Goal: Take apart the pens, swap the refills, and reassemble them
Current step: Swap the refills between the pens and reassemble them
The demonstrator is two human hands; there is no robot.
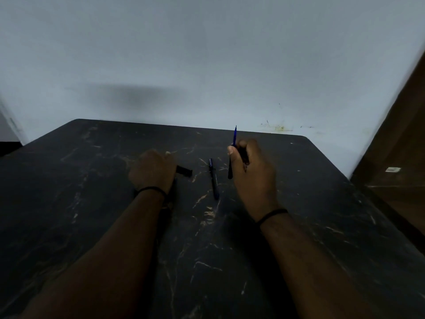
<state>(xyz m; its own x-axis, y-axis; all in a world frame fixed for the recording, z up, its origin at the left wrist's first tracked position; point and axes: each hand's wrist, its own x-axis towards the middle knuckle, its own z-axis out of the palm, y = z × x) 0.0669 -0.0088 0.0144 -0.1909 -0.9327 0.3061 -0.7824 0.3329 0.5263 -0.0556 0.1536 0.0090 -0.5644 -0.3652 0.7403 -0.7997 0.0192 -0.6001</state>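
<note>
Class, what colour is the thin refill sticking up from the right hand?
Blue refill, head view.

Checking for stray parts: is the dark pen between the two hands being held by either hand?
No: the dark pen lies alone on the table, apart from the left hand and right hand.

a dark, black-marbled tabletop with pale scratch-like veins (253, 261) stands against a pale wall. a slim dark blue pen (213, 179) lies on it near the middle, lengthwise away from the viewer. a short black pen piece (185, 170) lies just left of it.
</note>
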